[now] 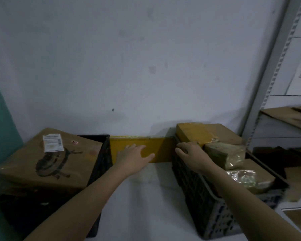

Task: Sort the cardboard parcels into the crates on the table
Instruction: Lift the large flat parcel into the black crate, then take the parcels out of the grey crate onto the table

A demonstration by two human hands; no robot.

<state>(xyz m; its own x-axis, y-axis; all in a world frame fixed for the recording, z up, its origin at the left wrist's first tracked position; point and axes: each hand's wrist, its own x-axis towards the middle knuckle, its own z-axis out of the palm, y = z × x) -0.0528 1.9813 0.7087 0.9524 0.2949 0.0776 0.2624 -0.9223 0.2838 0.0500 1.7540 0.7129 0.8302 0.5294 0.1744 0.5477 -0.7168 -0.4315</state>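
2 crates (101,153), 5 parcels (47,159)

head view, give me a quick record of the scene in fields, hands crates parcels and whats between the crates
left hand: open, fingers spread flat on the yellow parcel
right hand: fingers curled at the right crate's near-left rim, beside the taped parcels; grip unclear
left crate: black, large labelled carton lying tilted on top
right crate: black, piled with parcels
yellow parcel: long, against the wall between the crates
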